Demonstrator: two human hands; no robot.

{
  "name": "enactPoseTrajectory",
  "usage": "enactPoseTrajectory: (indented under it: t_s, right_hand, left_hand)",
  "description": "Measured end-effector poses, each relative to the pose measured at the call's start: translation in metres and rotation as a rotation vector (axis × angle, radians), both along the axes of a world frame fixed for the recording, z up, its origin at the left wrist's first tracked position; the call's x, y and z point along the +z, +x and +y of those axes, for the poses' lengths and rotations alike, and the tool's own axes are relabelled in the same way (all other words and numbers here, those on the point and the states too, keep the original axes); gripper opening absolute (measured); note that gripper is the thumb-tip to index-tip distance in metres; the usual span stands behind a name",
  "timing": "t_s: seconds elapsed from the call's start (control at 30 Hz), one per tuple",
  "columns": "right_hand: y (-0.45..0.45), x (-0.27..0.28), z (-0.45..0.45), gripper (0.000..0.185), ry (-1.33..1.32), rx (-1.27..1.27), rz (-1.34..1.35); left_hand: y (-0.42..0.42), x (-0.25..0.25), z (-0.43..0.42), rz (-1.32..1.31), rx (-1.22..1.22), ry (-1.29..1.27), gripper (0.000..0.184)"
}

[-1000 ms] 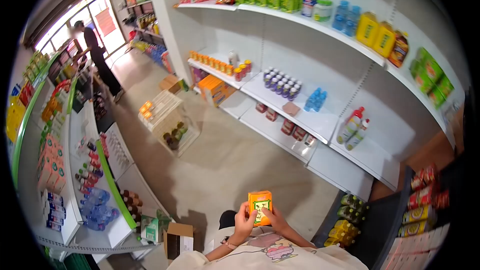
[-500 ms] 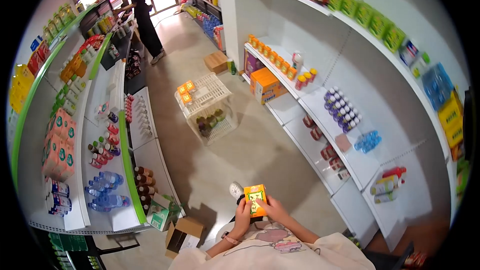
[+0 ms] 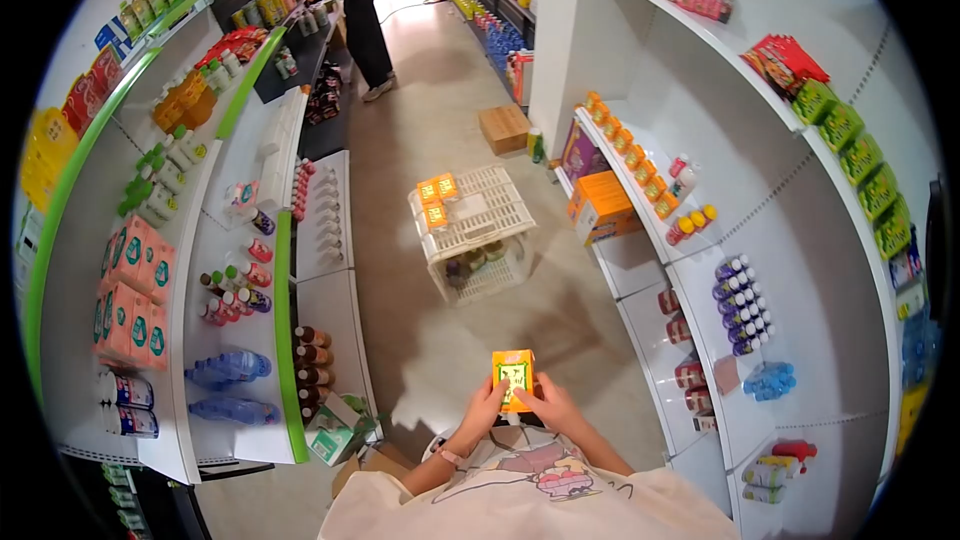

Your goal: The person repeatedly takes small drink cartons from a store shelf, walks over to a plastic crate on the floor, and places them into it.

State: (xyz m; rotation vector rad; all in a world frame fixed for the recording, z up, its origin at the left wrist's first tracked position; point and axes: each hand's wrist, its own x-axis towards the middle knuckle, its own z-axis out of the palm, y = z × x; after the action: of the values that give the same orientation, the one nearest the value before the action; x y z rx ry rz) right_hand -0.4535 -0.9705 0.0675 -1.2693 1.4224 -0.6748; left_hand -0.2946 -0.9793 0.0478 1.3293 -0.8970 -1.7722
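Observation:
An orange box (image 3: 513, 368) with a green-framed yellow label is held upright in front of the torso. My left hand (image 3: 484, 406) grips its left side, with the thumb on the front. On the right side, my right hand (image 3: 548, 406) is closed round the same box, thumb also on the label. Ahead on the floor stands a cream plastic crate (image 3: 485, 215). Several small orange boxes (image 3: 437, 190) lie on top of it, and dark green-topped items show inside.
Stocked shelves (image 3: 185, 310) curve along the left, and white shelves (image 3: 740, 380) line the right. A cardboard box (image 3: 503, 128) sits on the floor beyond the crate. A person in dark clothes (image 3: 362, 20) stands at the far-left shelves. An open carton (image 3: 375, 462) lies near my feet.
The view has swung left, so the crate and right shelves appear farther right and the aisle is more central. Both hands still hold the orange box.

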Motion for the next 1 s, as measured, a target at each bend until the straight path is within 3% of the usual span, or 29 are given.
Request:
enactPoseTrajectory:
  t_s: [0.1,0.13,0.33,0.47,0.57,0.6,0.63,0.7,0.8,0.9,0.97,1.0]
  right_hand:
    - [0.014,-0.019,-0.022,0.044,0.213,0.018,0.124]
    - [0.019,-0.022,-0.032,0.048,0.221,0.031,0.132]
    - [0.029,-0.030,-0.132,0.057,0.205,0.213,0.213]
    - [0.037,-0.052,-0.231,0.055,0.328,0.276,0.160]
    - [0.043,-0.089,-0.315,0.051,0.402,0.297,0.029]
    - [0.044,-0.112,-0.341,0.050,0.422,0.297,0.004]
    - [0.046,-0.128,-0.360,0.049,0.448,0.288,-0.024]
    - [0.048,-0.135,-0.420,0.049,0.512,0.359,0.047]
    - [0.053,-0.182,-0.493,0.059,0.559,0.450,0.125]
    - [0.062,-0.224,-0.553,0.061,0.613,0.496,-0.032]
    - [0.072,-0.241,-0.587,0.058,0.660,0.528,0.006]
    - [0.075,-0.280,-0.594,0.060,0.709,0.473,-0.004]
  left_hand:
    - [0.015,-0.029,-0.010,-0.227,-0.068,-0.034,0.044]
    - [0.019,-0.011,-0.017,-0.373,-0.109,-0.057,0.046]
    - [0.034,-0.030,-0.098,-0.291,-0.030,0.094,0.045]
    - [0.037,-0.070,-0.182,-0.167,0.063,0.166,0.042]
    - [0.038,-0.054,-0.263,-0.016,0.174,0.280,0.040]
    - [0.041,-0.058,-0.288,0.109,0.260,0.460,0.035]
    - [0.047,-0.079,-0.307,0.426,0.305,0.574,0.033]
    - [0.047,-0.142,-0.345,0.649,0.510,0.706,0.033]
    - [0.043,-0.183,-0.402,0.649,0.620,0.729,0.032]
    - [0.043,-0.228,-0.454,0.631,0.687,0.640,0.030]
    - [0.043,-0.229,-0.487,0.569,0.784,0.610,0.029]
    - [0.043,-0.230,-0.502,0.537,0.831,0.594,0.028]
